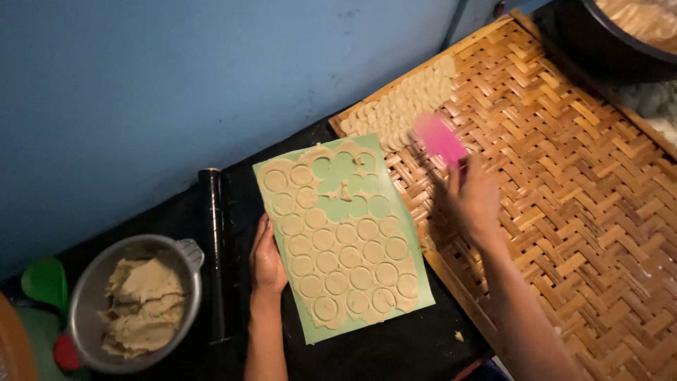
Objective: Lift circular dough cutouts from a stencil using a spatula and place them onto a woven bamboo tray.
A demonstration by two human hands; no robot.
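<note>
A green mat (422, 295) lies on the dark counter, covered with a rolled dough sheet (331, 247) cut into many circles; several circles near its top are gone. My left hand (266, 259) rests flat on the mat's left edge. My right hand (474, 199) is shut on a pink spatula (438, 138), blurred, held over the woven bamboo tray (564, 169) beside the rows of dough discs (402, 107) laid along its upper left edge.
A metal bowl (185, 283) of dough scraps sits at the lower left, next to a black rolling pin (211, 240). Green and red plastic items (44, 282) lie at the far left. A dark pot (613, 35) stands at the top right. A blue wall runs behind.
</note>
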